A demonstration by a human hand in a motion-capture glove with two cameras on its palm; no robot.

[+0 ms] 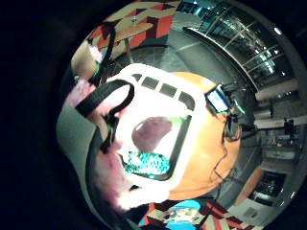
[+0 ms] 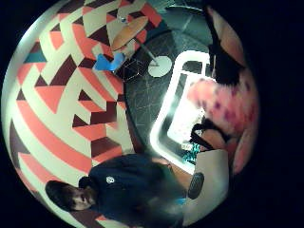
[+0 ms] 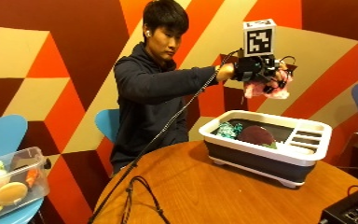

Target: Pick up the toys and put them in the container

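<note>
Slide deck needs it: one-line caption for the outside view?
Gloved right hand holds a pink plush toy above the white-rimmed container on the round wooden table.

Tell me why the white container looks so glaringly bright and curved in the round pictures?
Thumb side palm view: container rim glows, overexposed, its detail lost. Little finger side palm view: wide lens bends the rim; the pink toy is a close blur. Outside view: even light, straight edges, right hand holding that toy above it.

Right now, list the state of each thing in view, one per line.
Gloved right hand: raised above the bin, gripping the pink plush toy.
Pink plush toy: held in the air.
White-rimmed dark plastic bin: on the round wooden table, holding a teal toy and a maroon round toy.
</note>
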